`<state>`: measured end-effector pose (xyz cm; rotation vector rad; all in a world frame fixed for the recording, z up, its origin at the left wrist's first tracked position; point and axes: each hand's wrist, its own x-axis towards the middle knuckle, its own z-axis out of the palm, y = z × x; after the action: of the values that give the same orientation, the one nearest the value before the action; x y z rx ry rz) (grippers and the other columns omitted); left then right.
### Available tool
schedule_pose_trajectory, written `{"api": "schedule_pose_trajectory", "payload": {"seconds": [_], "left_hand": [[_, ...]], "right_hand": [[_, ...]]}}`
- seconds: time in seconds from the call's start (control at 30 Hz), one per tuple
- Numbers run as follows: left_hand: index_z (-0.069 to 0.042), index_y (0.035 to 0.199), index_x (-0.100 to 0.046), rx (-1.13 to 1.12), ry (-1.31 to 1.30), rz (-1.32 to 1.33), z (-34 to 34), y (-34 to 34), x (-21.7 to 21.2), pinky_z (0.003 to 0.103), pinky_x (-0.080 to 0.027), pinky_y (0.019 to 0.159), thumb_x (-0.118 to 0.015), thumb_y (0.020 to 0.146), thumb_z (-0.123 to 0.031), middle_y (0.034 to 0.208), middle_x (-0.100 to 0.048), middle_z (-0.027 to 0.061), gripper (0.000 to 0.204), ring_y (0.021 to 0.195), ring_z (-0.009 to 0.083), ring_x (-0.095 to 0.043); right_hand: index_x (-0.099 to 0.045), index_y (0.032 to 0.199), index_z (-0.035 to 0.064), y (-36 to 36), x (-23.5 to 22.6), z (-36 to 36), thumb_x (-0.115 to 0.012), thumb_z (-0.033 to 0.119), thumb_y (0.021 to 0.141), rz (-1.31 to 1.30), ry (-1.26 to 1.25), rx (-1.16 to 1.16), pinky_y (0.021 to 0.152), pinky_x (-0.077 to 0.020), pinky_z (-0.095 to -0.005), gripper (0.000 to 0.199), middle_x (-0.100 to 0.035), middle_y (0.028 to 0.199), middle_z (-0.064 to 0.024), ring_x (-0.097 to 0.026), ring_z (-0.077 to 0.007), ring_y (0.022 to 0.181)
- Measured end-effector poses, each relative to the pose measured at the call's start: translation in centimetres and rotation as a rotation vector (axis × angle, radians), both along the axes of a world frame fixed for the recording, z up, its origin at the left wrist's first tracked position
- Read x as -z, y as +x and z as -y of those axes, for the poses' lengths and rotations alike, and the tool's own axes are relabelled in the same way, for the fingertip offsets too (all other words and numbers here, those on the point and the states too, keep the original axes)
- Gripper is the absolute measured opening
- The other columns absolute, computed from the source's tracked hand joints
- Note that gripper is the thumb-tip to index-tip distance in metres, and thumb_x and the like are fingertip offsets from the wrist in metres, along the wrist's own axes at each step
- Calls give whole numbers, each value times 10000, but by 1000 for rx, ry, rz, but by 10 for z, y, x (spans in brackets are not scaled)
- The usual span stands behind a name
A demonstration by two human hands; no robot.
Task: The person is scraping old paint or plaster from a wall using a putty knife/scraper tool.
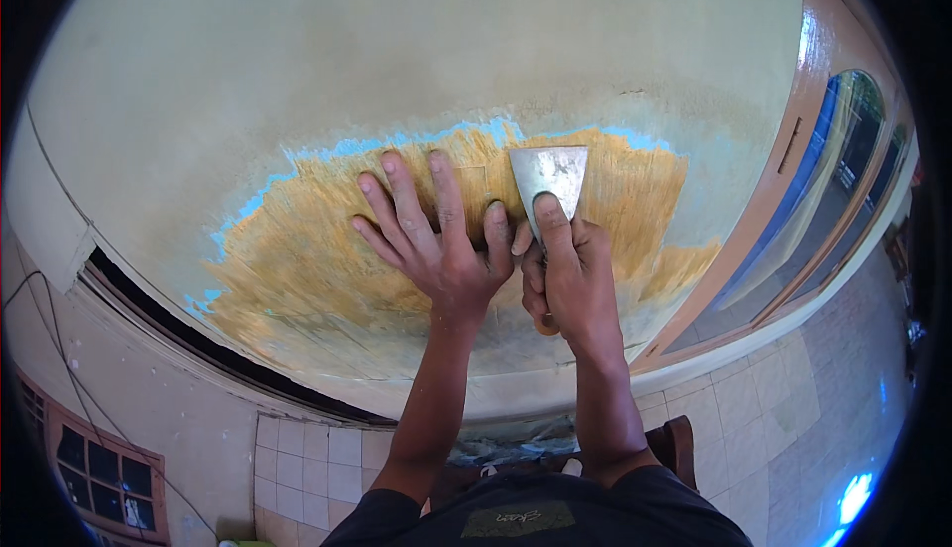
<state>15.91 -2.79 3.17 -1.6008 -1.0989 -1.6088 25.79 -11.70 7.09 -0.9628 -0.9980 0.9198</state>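
Observation:
In front of me a pale grey-green wall [446,41] has a large ochre patch [635,185] of bared, streaky surface. Bright blue paint [397,138] shows along the patch's ragged upper edge. My left hand [436,235] lies on the patch with its fingers spread, holding nothing. Just right of it, my right hand [570,269] grips a putty knife [551,170], the thumb pressed on the metal blade. The blade points up and its wide edge is at the top of the patch. Most of the handle is hidden in my fingers.
A wooden-framed glass door or window [823,190] stands at the right. Along the wall's lower left runs a dark gap [218,349]. Pale floor tiles [734,403] lie at the lower right. A cable [74,378] hangs at the left, near a brown-framed window [104,473].

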Motion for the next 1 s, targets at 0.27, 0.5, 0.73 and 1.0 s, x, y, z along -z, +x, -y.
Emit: {"api": "schedule_pose_trajectory", "payload": {"seconds": [0.27, 0.5, 0.73, 1.0], "left_hand": [[-66, 1424, -568, 12, 17, 5, -2, 0, 1, 621, -85, 1199, -414, 1027, -485, 1568, -378, 252, 597, 1476, 483, -277], [-79, 1423, -571, 17, 6, 21, -2, -1, 2, 626, -86, 1197, -421, 1026, -493, 1563, -389, 249, 593, 1474, 486, -278], [-91, 1432, -563, 23, -1, 25, -1, -7, 0, 637, -84, 1192, -424, 1025, -504, 1566, -385, 245, 596, 1475, 485, -279], [-93, 1431, -564, 10, 13, 21, -3, -11, 0, 639, -91, 1190, -417, 1030, -509, 1566, -386, 244, 596, 1476, 478, -287]], "right_hand": [[-538, 780, 38, -4, 2, 0, -451, 420, 1083, -28, 5, 4, 318, -277, -256, 495, -414, 495, 1, -389, -81, 338], [-536, 779, 37, -8, -4, -5, -448, 428, 1082, 26, 75, 14, 321, -272, -252, 502, -413, 492, 4, -381, -79, 341], [-556, 786, 39, -14, -9, -2, -459, 434, 1077, 24, 61, 3, 326, -271, -246, 500, -418, 492, 6, -378, -77, 343], [-562, 744, 12, -23, -13, -4, -399, 386, 1104, 3, 92, -16, 344, -319, -257, 545, -459, 465, -26, -411, -85, 336]]}}
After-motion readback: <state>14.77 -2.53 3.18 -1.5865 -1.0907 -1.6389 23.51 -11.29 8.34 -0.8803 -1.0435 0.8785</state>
